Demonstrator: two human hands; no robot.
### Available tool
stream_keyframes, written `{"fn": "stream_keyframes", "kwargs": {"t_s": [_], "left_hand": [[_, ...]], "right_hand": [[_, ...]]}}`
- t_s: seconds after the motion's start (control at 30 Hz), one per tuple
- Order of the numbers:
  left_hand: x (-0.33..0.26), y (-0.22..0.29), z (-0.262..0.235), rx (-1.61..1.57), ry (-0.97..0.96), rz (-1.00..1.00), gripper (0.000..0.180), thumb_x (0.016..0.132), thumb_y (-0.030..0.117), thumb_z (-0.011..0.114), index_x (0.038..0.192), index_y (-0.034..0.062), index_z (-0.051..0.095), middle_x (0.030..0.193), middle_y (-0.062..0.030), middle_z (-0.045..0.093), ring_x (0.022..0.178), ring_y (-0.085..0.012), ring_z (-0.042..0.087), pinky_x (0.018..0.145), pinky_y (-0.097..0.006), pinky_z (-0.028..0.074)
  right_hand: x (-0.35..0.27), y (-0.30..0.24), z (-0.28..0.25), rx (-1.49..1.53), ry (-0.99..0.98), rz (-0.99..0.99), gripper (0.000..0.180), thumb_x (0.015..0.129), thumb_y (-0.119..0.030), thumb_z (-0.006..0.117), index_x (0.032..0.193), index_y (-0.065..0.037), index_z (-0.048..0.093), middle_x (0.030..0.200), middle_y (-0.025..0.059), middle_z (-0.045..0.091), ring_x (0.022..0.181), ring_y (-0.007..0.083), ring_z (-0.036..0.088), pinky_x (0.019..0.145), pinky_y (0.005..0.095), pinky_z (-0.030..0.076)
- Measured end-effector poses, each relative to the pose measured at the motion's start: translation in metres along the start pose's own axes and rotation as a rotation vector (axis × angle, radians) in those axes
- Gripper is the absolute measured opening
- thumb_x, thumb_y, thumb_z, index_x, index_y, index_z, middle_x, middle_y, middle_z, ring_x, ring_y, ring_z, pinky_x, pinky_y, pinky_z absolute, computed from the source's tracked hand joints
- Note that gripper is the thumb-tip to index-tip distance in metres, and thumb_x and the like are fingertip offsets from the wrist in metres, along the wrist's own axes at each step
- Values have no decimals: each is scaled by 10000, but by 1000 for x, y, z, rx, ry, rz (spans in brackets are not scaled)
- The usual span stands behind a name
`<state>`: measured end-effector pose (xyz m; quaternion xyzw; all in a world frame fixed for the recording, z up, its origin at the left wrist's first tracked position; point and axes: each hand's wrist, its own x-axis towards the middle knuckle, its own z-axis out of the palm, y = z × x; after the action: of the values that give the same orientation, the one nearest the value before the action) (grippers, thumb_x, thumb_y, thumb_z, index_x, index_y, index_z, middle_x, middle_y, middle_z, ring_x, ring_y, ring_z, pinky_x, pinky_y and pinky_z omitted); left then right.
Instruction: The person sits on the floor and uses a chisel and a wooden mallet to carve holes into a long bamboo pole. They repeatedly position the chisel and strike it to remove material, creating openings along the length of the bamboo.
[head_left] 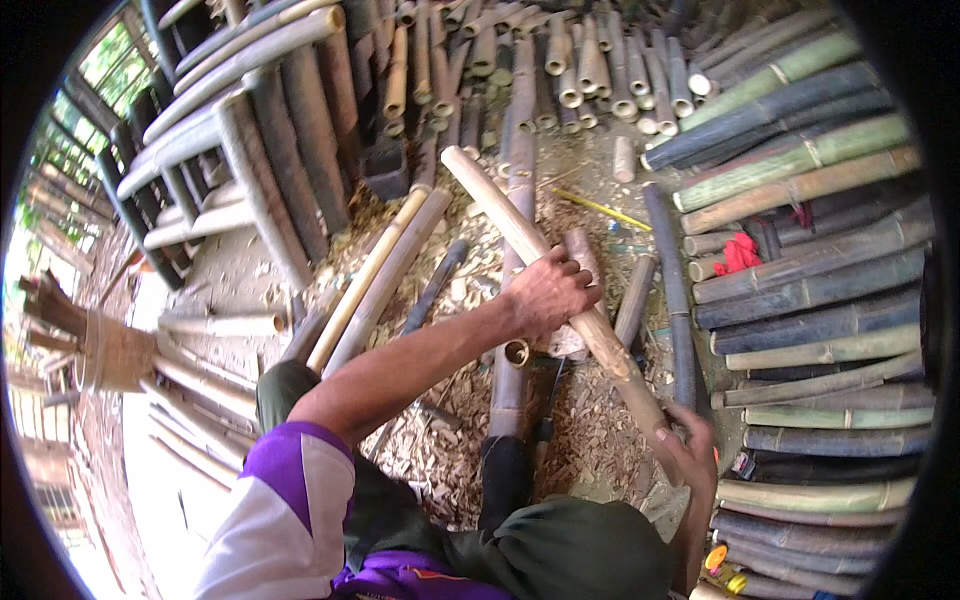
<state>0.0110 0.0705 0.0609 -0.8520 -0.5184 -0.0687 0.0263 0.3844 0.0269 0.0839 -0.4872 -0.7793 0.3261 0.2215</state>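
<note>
Left hand (550,292): fingers wrapped round long, round, pale-brown wooden pole (606,345); right hand (688,448): fingers clasping its near right end.

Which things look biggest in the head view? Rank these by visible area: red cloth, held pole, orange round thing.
1. Held pole, by far
2. Red cloth
3. Orange round thing

Distances differ, so true sizes are unsure.

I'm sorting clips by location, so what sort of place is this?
It looks like a bamboo workshop: pale chips litter the ground, bamboo poles are stacked along the right side, and the person's left hand grips a long pole.
</note>
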Motion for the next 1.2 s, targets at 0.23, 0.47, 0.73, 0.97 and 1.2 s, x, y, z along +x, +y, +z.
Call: {"fn": "stream_keyframes", "kwargs": {"t_s": [0.23, 0.47, 0.73, 0.97, 1.2], "left_hand": [[1, 91, -50, -432, 227, -150, 312, 732, 140, 729, 1021, 63, 639, 948, -101, 685, 971, -244, 692, 908, -428, 545], [-12, 142, -49, -886, 603, -328, 329, 640, 57, 727, 938, 11, 594, 902, -141, 653, 906, -320, 671, 821, -441, 495], [-27, 126, -55, -978, 723, -396, 361, 612, 42, 746, 926, 18, 570, 892, -134, 618, 903, -330, 643, 828, -445, 489], [-39, 104, -87, -1160, 668, -403, 673, 725, 92, 816, 1310, 38, 489, 1189, -207, 510, 1186, -394, 517, 1000, -463, 467], [-71, 101, 11, -1026, 371, -730, 608, 806, 158, 784, 1343, 39, 524, 1303, -241, 519, 1243, -421, 501, 1082, -456, 421]], "right_hand": [[-31, -49, 101, 93, -221, -55, 275, 895, -96, 637, 1129, 35, 581, 1105, 156, 611, 925, 241, 613, 825, 354, 516], [44, -59, 200, 441, -131, 161, 470, 951, -92, 713, 1371, -23, 513, 1177, 87, 626, 997, 161, 594, 825, 294, 528], [55, -59, 207, 303, -101, 47, 422, 960, -144, 722, 1337, -57, 554, 1206, 69, 609, 1134, 187, 580, 1046, 327, 453], [58, -48, 184, 332, 166, 209, 292, 958, -144, 688, 1215, -34, 603, 1082, 84, 623, 989, 198, 602, 905, 335, 491], [66, 29, 99, 190, 528, 314, 299, 890, -168, 700, 1090, 33, 604, 860, 34, 597, 724, 169, 538, 656, 337, 456]]}}
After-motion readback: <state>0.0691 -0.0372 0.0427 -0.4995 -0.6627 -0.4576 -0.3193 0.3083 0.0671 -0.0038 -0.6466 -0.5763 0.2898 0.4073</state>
